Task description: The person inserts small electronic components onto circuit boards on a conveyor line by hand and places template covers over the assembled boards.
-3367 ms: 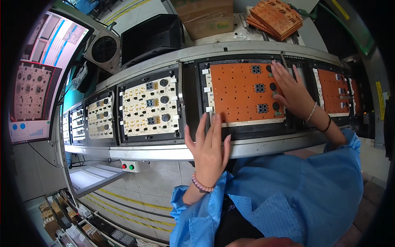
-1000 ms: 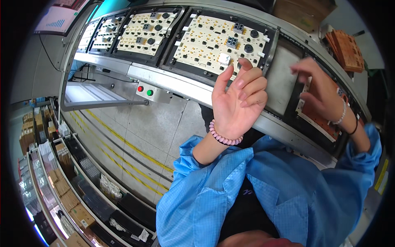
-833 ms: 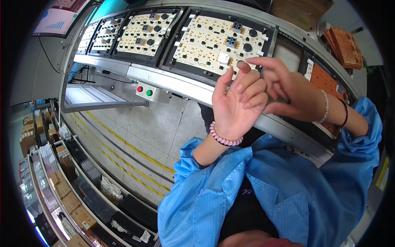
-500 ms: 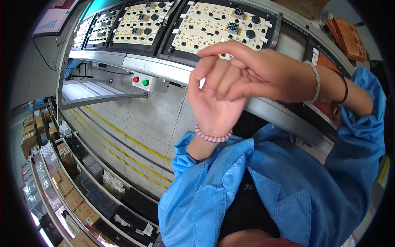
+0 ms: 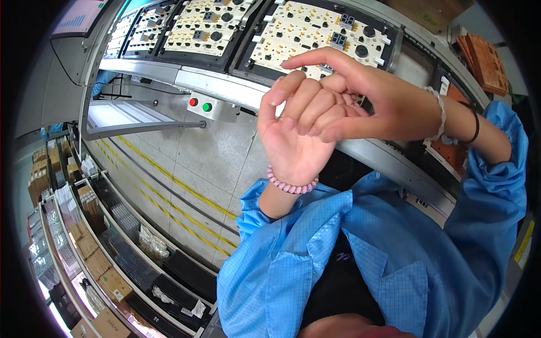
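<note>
Fingers of the left hand [image 5: 300,128] are folded inward, palm up, and the right hand [image 5: 377,101] is wrapped over them from the side, its index finger stretched out across their tops and its thumb lying below. Whether anything lies inside the folded fingers I cannot tell. A pink coil bracelet [image 5: 291,187] circles the left wrist; a pale bracelet [image 5: 441,115] and a thin dark band [image 5: 477,127] circle the right.

Just beyond the hands, partly covered by them in this view, a cream circuit board [image 5: 304,40] sits in a black carrier frame [image 5: 242,66] on the conveyor. Two seven-segment displays [image 5: 338,40] and two round black components [image 5: 362,51] show on it. To its left, a second cream board [image 5: 197,28] sits in its own carrier, with more boards farther along.

An orange panel [image 5: 449,153] shows in part below the right forearm; a stack of orange panels [image 5: 482,66] stands at upper right. Below the metal rail [image 5: 217,83], a control box [image 5: 224,109] bears a red button [image 5: 193,102] and a green button [image 5: 207,107]. Shelving with cartons [image 5: 114,281] fills the lower left, beyond yellow floor lines [image 5: 174,180].
</note>
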### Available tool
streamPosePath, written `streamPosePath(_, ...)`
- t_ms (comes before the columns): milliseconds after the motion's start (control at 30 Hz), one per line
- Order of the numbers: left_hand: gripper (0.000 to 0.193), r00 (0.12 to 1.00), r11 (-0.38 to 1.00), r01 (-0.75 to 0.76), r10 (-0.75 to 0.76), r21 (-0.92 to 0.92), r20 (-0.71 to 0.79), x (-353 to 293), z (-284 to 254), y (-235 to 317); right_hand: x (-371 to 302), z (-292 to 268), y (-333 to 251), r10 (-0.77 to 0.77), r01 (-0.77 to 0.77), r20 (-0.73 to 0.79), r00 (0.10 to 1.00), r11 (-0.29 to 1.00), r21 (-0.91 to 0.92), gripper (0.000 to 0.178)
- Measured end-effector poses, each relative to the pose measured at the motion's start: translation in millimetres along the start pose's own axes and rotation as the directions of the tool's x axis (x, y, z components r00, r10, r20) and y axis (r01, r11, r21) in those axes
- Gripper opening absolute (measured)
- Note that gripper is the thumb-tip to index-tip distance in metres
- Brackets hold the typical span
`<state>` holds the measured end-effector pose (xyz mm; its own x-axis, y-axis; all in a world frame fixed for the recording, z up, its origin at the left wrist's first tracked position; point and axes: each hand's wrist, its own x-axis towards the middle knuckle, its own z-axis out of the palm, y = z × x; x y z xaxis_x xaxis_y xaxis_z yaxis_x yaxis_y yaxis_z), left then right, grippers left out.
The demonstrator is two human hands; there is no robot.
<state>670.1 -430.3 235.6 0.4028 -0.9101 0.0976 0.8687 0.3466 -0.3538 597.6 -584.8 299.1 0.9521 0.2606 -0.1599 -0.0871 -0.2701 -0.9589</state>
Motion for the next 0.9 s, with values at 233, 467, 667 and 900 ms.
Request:
streamPosePath(233,0.029,0.998,1.000,0.004,-0.003,-0.013,0.060,3,-7,7,11,-3,16,-0.124,0.124,0.010,0.992,0.992,0.029,0.068)
streamPosePath(467,0.025,0.997,0.989,0.080,-0.080,-0.121,0.003,14,-6,9,14,-42,29,-0.122,0.112,0.066,0.990,0.984,0.136,0.050)
streamPosePath(667,0.029,0.962,0.646,-0.248,0.076,0.722,0.262,23,-39,23,63,-160,85,-0.166,0.059,-0.431,0.887,0.967,-0.249,0.034)
streamPosePath(900,0.028,0.828,-0.573,-0.443,0.034,0.690,0.559,5,-43,39,119,-289,159,0.175,-0.437,-0.437,0.883,0.648,-0.624,0.025)
